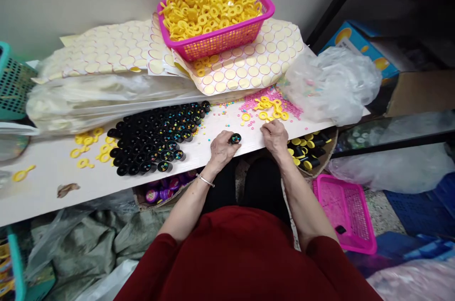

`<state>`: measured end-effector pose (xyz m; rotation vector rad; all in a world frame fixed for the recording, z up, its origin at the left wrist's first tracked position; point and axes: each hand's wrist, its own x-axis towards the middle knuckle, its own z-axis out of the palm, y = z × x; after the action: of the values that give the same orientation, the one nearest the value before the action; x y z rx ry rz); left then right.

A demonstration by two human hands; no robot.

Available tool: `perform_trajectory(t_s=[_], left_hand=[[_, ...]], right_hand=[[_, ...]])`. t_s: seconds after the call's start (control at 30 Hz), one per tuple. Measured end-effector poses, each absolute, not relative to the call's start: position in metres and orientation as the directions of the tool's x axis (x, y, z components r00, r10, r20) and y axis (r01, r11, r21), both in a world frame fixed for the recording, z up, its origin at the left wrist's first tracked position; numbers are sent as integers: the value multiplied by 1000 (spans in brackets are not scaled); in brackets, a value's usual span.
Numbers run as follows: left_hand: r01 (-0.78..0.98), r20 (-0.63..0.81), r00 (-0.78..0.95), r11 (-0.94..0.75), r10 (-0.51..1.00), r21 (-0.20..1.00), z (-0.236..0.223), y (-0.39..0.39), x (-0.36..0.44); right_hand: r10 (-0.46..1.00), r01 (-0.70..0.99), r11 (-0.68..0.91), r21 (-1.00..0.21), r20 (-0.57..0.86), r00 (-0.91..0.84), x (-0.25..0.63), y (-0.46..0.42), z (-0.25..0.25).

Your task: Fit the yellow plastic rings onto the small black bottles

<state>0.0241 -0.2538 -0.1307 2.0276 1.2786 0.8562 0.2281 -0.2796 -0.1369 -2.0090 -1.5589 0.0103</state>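
My left hand [222, 148] rests on the white table [50, 168] and holds a small black cup [236, 138] filled with coloured beads. My right hand [274, 136] lies palm down beside it, fingers curled, near loose yellow rings [269, 111] and a scatter of pink beads [280, 102]; whether it holds anything is hidden. To the left of my hands stands a tight cluster of several black cups [156, 137], many with beads inside.
A pink basket [227, 38] heaped with yellow rings sits on sheets of round stickers [245, 71] at the back. Plastic bags [330, 83] lie right and left. More yellow rings [87, 147] lie at left. Another pink basket [346, 211] sits on the floor.
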Motion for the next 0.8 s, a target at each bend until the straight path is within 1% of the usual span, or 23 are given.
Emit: perform_trajectory(t_s=[0.1, 0.17, 0.27, 0.33, 0.4, 0.47, 0.53, 0.6, 0.7, 0.73, 0.8], left_hand=[[519, 216, 355, -384, 910, 764, -130, -255, 21], [510, 215, 360, -385, 908, 769, -130, -257, 20], [503, 210, 363, -380, 908, 776, -129, -258, 19], [499, 207, 366, -379, 907, 779, -129, -258, 19], [494, 210, 371, -383, 905, 781, -130, -258, 18], [489, 217, 378, -393, 900, 779, -130, -258, 18], [486, 224, 386, -404, 895, 775, -130, -258, 17], [486, 227, 389, -408, 893, 773, -130, -258, 17], [485, 220, 390, -403, 894, 776, -130, -258, 17], [485, 217, 392, -401, 894, 778, -130, -258, 17], [485, 210, 397, -399, 893, 779, -129, -258, 17]], right_hand=[[912, 930, -146, -338, 318, 259, 222, -279, -132], [925, 939, -139, -313, 297, 236, 217, -280, -129], [955, 934, -102, -342, 228, 188, 210, -283, -124], [972, 926, -113, -361, 155, 179, 206, -283, -120], [970, 904, -191, -382, 68, 233, 204, -281, -115], [946, 861, -297, -412, -7, 323, 206, -277, -111], [918, 810, -373, -451, -54, 393, 208, -274, -109], [907, 771, -381, -511, -44, 419, 210, -274, -111], [914, 755, -280, -593, 76, 398, 211, -281, -116], [917, 769, -236, -594, 127, 379, 211, -283, -118], [926, 825, -162, -542, 204, 316, 210, -288, -122]])
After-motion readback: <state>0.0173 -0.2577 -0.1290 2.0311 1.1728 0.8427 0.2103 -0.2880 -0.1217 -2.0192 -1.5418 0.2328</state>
